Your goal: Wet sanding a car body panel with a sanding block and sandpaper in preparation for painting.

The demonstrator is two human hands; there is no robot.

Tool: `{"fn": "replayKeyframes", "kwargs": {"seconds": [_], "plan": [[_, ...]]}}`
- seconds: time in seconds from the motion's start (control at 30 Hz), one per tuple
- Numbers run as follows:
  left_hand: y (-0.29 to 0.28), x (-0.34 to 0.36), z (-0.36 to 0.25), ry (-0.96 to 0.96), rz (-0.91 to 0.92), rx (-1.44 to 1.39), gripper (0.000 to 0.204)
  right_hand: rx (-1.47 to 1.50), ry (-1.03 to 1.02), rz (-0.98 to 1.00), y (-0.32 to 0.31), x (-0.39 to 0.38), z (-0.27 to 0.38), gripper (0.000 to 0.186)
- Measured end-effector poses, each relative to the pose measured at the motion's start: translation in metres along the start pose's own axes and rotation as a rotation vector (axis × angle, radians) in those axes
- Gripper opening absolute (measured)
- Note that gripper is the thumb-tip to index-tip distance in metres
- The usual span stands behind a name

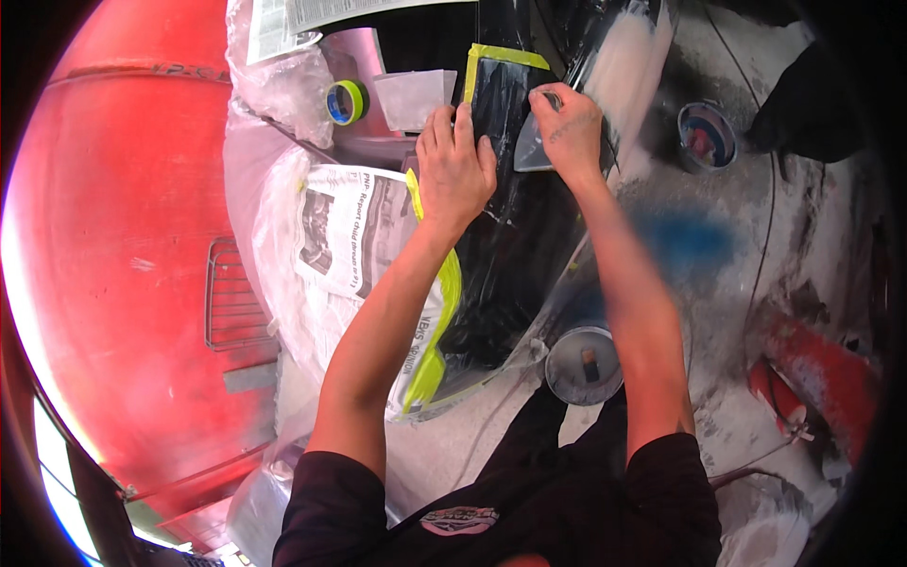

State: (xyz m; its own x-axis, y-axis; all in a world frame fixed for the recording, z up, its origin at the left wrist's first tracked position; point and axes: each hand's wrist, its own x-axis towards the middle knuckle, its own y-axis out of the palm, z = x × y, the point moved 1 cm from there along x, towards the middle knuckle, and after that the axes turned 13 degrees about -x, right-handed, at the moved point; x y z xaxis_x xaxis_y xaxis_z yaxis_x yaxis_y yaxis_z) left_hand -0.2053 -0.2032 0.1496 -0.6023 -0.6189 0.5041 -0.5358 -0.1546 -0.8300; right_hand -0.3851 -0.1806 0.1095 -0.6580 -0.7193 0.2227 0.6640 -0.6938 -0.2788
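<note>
A glossy black panel [496,274], masked along its edges, lies in front of me. My left hand [452,175] rests palm down at the panel's left edge, fingers stretched toward a yellow-green masking tape strip [510,57] near the top. Thumb and forefinger of my right hand [572,130] are pinched together over the panel's upper right; what they grip is too small to tell. Under that hand a greyish, translucent sheet [532,153] shows in part. Newspaper [331,231] covers the left side, bordered by a longer yellow-green tape strip [444,307].
A roll of yellow-green tape [348,102] sits left of my left hand, beside a pale paper sheet [416,99]. Clear plastic [274,80] drapes next to a large red panel [142,227]. Two round containers [707,135], [583,367] stand on the stained floor.
</note>
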Motion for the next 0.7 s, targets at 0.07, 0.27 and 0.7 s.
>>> {"fn": "replayKeyframes", "kwargs": {"seconds": [0.07, 0.27, 0.7], "plan": [[0.001, 0.002, 0.002, 0.016, -0.013, 0.016, 0.051, -0.009, -0.061, -0.014, 0.004, 0.011, -0.002, 0.026], [0.001, 0.003, -0.001, 0.014, 0.0, 0.009, 0.052, -0.019, -0.044, -0.037, 0.002, 0.006, 0.001, 0.024], [0.0, 0.0, 0.0, 0.015, -0.022, 0.036, 0.051, -0.055, -0.036, -0.054, 0.003, 0.009, 0.004, 0.026]]}}
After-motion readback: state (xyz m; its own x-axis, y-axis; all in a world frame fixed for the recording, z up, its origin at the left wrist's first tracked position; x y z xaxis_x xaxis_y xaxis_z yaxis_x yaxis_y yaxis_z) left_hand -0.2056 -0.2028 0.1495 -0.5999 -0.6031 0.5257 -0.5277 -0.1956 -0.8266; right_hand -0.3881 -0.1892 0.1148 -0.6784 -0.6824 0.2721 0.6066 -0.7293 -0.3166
